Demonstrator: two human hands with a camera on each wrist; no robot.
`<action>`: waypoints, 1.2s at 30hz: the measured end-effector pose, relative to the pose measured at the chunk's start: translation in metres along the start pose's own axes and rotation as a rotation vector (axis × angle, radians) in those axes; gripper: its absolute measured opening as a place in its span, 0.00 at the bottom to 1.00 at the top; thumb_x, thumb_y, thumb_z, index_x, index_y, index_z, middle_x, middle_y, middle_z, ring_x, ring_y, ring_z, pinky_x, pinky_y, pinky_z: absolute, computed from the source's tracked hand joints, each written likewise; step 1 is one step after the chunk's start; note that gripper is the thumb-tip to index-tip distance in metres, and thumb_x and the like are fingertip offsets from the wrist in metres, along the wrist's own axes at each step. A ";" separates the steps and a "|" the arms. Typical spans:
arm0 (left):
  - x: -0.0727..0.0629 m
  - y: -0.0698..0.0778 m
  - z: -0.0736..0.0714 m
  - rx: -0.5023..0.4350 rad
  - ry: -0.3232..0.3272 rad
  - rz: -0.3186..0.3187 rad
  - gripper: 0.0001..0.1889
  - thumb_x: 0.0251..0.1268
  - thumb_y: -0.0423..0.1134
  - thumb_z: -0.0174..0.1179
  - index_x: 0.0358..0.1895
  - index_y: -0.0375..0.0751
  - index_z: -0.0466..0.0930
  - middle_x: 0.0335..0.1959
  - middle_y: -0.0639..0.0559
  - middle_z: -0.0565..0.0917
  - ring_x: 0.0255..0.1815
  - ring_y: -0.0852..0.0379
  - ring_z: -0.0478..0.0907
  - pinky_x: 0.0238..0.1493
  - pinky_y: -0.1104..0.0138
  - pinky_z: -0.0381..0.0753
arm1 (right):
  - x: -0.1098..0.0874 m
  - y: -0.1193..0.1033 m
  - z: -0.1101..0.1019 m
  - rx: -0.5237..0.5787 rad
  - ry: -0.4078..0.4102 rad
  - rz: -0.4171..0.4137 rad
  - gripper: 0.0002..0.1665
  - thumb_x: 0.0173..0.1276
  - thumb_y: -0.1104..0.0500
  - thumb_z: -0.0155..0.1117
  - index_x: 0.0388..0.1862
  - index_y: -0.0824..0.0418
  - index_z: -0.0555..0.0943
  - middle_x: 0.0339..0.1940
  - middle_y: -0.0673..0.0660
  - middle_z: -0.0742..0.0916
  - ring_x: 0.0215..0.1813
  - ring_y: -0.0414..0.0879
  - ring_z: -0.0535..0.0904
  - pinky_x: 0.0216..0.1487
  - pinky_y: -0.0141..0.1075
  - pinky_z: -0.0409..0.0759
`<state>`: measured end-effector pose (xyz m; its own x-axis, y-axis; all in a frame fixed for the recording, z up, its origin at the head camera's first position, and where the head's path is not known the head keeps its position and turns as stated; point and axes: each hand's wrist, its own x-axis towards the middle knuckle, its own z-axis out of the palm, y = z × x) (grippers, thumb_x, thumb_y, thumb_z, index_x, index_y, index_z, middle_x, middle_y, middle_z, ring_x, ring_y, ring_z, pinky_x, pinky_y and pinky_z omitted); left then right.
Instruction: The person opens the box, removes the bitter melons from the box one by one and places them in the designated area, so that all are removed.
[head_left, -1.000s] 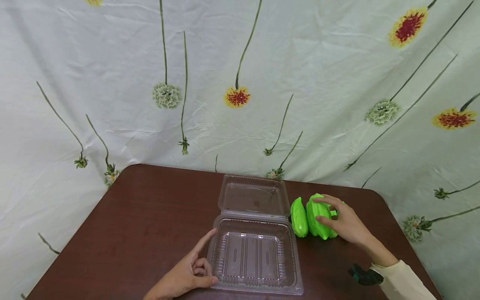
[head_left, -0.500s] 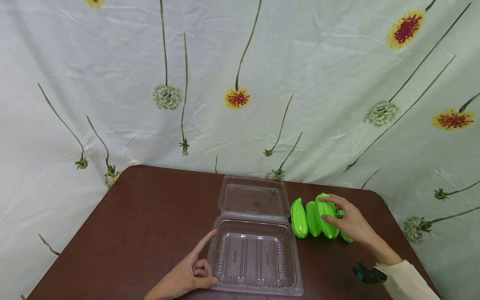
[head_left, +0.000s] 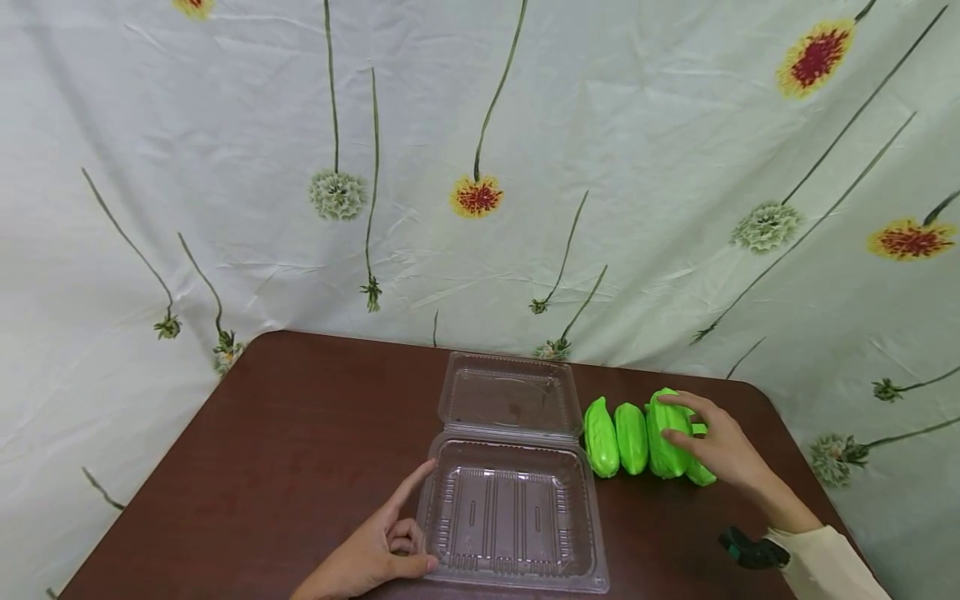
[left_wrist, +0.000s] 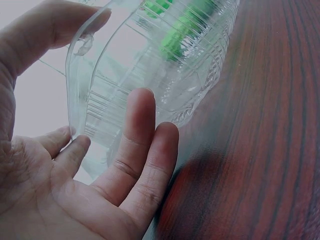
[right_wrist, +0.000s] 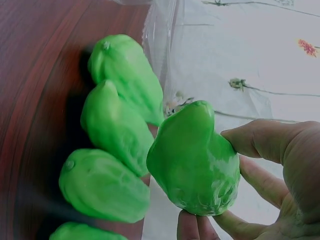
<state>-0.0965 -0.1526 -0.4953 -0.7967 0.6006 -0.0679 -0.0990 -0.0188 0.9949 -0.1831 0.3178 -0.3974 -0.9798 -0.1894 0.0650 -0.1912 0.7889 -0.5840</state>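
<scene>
A clear plastic clamshell container (head_left: pixel 498 517) lies open on the table, its lid (head_left: pixel 512 396) folded back. My left hand (head_left: pixel 375 546) holds its left rim, thumb at the near corner and index finger stretched along to the far one. In the left wrist view, the bent lower fingers (left_wrist: pixel 137 120) overlap the clear wall (left_wrist: pixel 112 95). To the container's right, my right hand (head_left: pixel 716 446) pinches a glossy green, ridged, gourd-like fruit (right_wrist: pixel 192 155) between thumb and fingers. Several similar green fruits (head_left: pixel 601 437) lie beside it in a row.
The dark red-brown table (head_left: pixel 315 442) carries everything. Its far edge meets a pale cloth (head_left: pixel 420 250) printed with flowers. A dark band or device (head_left: pixel 753 550) sits at the right wrist, by a cream sleeve (head_left: pixel 832 567).
My right hand has moved to the right with the green fruit, uncovering another fruit in the row. The left hand and the container have stayed in place.
</scene>
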 end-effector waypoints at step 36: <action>0.000 0.001 0.002 -0.016 -0.009 0.048 0.58 0.62 0.28 0.67 0.82 0.61 0.31 0.30 0.53 0.79 0.35 0.64 0.80 0.44 0.71 0.80 | -0.005 0.030 -0.014 0.000 -0.013 0.075 0.31 0.71 0.58 0.66 0.71 0.63 0.71 0.72 0.72 0.70 0.59 0.67 0.75 0.35 0.38 0.74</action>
<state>-0.0960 -0.1511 -0.4943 -0.7953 0.6059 -0.0193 -0.0701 -0.0603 0.9957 -0.1846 0.3508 -0.4040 -0.9904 -0.1377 0.0104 -0.1176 0.8014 -0.5865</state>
